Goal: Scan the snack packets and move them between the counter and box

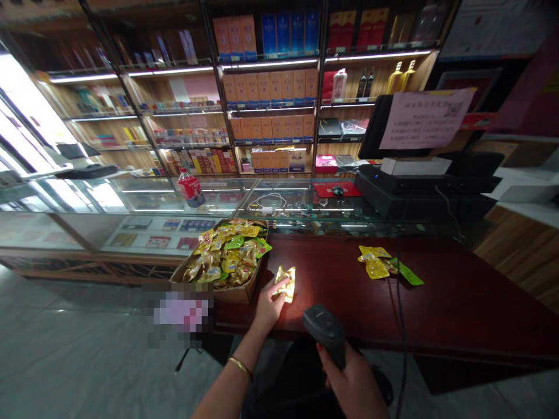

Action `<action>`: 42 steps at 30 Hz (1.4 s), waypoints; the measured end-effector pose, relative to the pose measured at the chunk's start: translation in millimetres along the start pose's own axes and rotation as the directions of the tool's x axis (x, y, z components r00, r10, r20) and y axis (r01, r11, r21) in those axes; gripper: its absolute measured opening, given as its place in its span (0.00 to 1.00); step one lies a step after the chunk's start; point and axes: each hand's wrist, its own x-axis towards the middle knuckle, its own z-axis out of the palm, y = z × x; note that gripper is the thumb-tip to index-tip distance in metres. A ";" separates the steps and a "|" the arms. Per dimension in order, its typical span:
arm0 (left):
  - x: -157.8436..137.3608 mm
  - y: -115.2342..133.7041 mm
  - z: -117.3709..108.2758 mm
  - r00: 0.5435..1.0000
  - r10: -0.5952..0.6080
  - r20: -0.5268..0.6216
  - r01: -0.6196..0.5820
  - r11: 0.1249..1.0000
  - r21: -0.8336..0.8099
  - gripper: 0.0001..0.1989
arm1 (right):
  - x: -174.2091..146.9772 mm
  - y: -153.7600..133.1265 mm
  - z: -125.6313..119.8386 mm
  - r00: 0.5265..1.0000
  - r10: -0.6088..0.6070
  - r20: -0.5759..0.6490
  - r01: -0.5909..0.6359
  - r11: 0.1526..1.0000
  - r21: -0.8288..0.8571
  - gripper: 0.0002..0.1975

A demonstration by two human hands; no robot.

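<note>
Scanner [324, 323] clasped in the right grip [353, 381] faces a lit gold packet [288, 278] pinched in the left grip [268, 309] at the red-brown surface [325, 267], right of a full box [236, 295].

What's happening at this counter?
A person's left hand has its fingers on a small shiny gold packet at the dark red desk. The right hand grips a dark handheld scanner, its head towards the packet, which is brightly lit. To the left, an open box is heaped with gold, yellow and green packets. Farther right on the desk lies a small loose group of yellow and green packets.
</note>
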 end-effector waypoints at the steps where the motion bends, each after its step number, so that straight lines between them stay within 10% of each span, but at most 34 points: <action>1: -0.7 -0.1 -0.2 1.000 0.001 -0.002 -0.001 1.000 0.005 0.21 | 3.1 -1.2 2.4 1.000 -0.012 0.014 0.012 1.000 0.001 0.25; 27: -2.4 -10.5 4.9 0.983 -0.182 -0.011 0.176 0.966 -0.187 0.17 | 16.7 -9.9 16.9 0.998 -0.030 0.049 0.024 0.991 0.133 0.24; 42: -4.3 1.8 4.0 0.993 -0.116 -0.011 0.116 0.993 0.029 0.25 | 23.3 -6.5 14.8 0.999 -0.040 -0.005 0.040 0.996 0.079 0.21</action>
